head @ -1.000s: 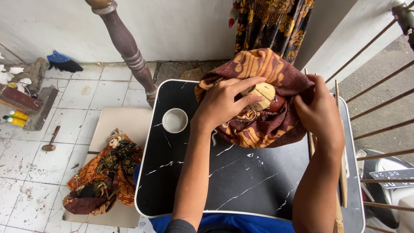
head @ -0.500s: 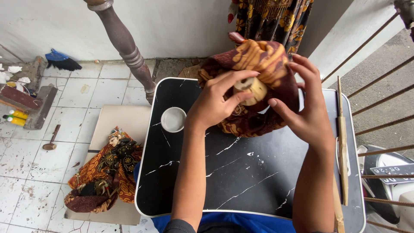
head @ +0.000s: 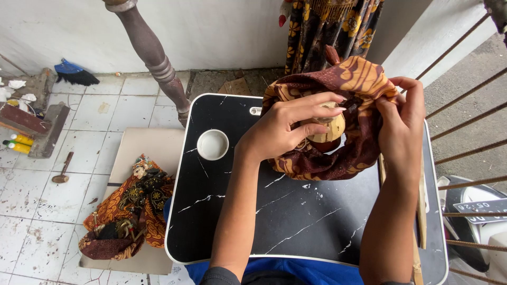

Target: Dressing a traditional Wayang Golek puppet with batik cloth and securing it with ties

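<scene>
A brown and orange patterned cloth (head: 322,161) is bunched over the far part of a black marble-look tray table (head: 285,221). My left hand (head: 288,126) grips a pale rounded wooden piece (head: 330,132) that sits inside the cloth. My right hand (head: 404,124) pinches the cloth's right edge and holds it lifted. A thin reddish tip (head: 331,54) sticks up behind the cloth.
A round white cup recess (head: 212,144) is set in the table's left side. A dressed puppet (head: 129,208) lies on a beige board (head: 145,145) on the tiled floor at left. A turned post (head: 156,58), metal railing bars (head: 465,132) and hanging patterned fabric (head: 327,26) surround the table.
My right hand has moved to the cloth's right edge and lifted it. The cloth has been pulled up around the wooden piece, which my left hand keeps gripping.
</scene>
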